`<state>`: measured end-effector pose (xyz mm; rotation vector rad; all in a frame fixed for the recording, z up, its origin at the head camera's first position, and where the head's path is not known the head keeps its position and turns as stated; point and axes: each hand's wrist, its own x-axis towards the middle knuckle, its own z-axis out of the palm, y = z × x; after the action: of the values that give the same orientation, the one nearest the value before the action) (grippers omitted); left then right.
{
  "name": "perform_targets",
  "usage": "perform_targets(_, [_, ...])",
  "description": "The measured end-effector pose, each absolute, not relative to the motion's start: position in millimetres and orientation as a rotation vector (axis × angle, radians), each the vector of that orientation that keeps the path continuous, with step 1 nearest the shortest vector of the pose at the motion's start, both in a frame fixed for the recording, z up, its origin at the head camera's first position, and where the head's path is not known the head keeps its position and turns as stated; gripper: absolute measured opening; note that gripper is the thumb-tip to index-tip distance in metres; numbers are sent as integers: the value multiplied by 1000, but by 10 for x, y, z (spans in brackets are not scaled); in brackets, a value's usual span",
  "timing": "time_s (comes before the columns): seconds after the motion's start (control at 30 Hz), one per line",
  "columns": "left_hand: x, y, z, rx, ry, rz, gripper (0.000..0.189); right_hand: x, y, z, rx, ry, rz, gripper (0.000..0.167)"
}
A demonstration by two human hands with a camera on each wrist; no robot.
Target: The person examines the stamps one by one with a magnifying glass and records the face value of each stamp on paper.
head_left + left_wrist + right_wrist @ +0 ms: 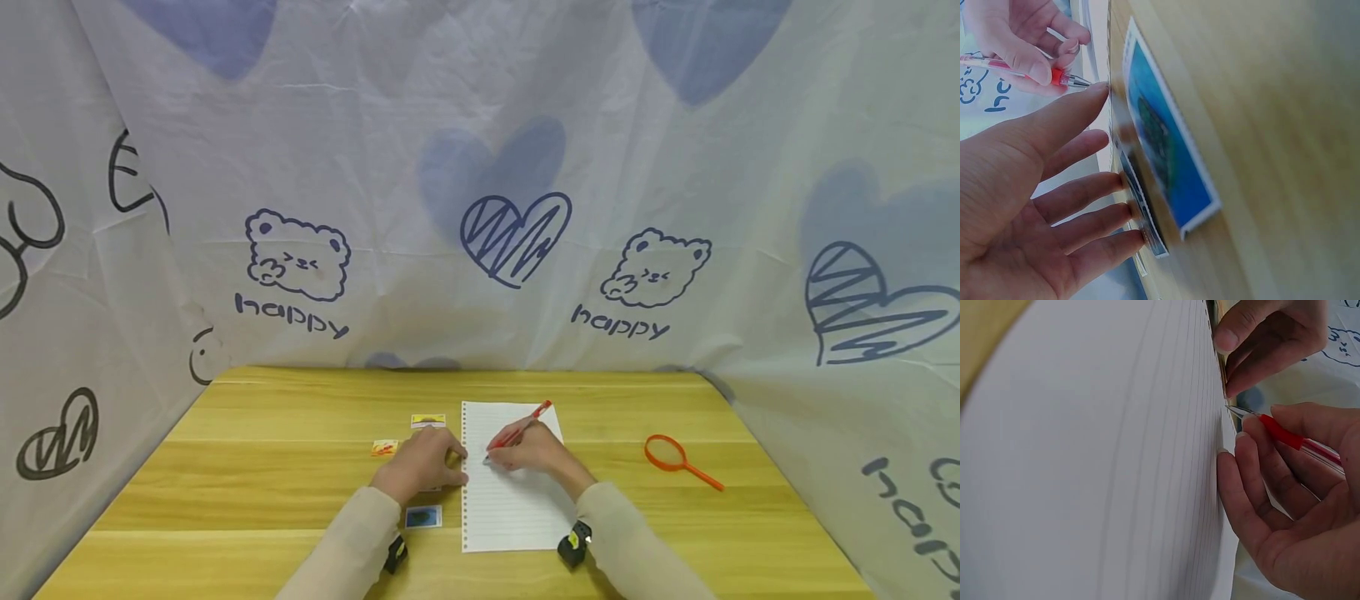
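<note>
A sheet of lined paper (517,521) with punched holes down its left side lies on the table. My right hand (528,450) pinches a red pen (1282,431), its tip pointing down at the upper left of the sheet. In the right wrist view the tip is close to the page; contact cannot be told. My left hand (423,462) rests at the paper's left edge, thumb and fingers spread and loosely extended. Beneath its fingers lies a dark stamp-like card (1142,203), mostly hidden in the head view. A blue card (423,517) lies nearer to me.
Beyond the left hand are a yellow card (428,421) and an orange-and-white card (385,447). An orange magnifying glass (703,477) lies right of the paper on the wooden table (262,492). A printed white cloth (405,317) hangs behind the table and along both sides.
</note>
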<state>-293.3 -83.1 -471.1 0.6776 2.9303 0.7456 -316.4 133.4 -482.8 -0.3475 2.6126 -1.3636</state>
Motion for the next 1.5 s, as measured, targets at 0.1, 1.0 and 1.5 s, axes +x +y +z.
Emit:
perform_targets(0.1, [-2929, -833, -4707, 669, 2926, 743, 35, -3168, 1327, -4837, -338, 2606, -1369, 10])
perform_targets(1.0, [-2946, -846, -4740, 646, 2909, 770, 35, -3087, 1287, -4778, -385, 2680, -1290, 7])
perform_targets(1.5, [-2944, -844, -4737, 631, 2908, 765, 36, -3095, 1330, -4832, -401, 2751, -1273, 5])
